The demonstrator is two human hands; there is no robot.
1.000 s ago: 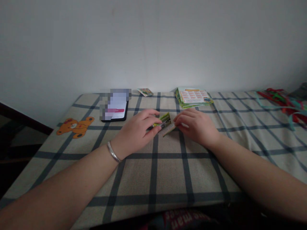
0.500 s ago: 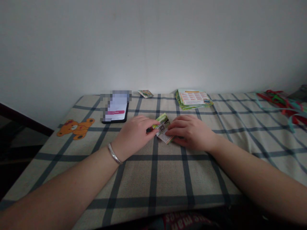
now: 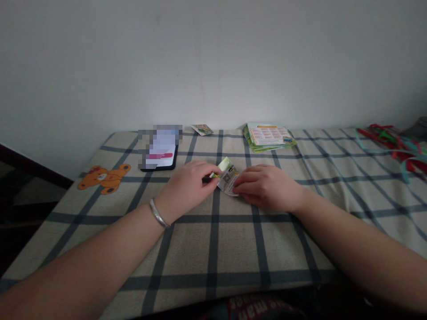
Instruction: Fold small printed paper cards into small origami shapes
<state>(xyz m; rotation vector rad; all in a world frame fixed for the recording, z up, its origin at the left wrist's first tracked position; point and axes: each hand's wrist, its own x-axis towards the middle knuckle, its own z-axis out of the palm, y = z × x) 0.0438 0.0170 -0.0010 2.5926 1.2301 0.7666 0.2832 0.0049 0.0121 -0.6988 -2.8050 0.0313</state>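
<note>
A small printed paper leaflet [image 3: 227, 178], green and white, sits between my two hands on the checked cloth [image 3: 233, 240]. My left hand [image 3: 187, 189], with a silver bracelet on its wrist, pinches the leaflet's left edge with closed fingers. My right hand [image 3: 267, 186] presses on its right side with fingers curled over the paper. Both hands rest on the cloth near its middle.
A phone [image 3: 160, 151] with a lit screen lies at the back left. A stack of printed leaflets [image 3: 268, 135] lies at the back, a small folded paper [image 3: 202, 129] by the wall. Coloured ribbons [image 3: 396, 142] lie at far right. A bear print [image 3: 103, 176] marks the cloth.
The leaflet has been turned and folded down between my hands, from raised on edge to lying flatter. Both hands shifted slightly toward me.
</note>
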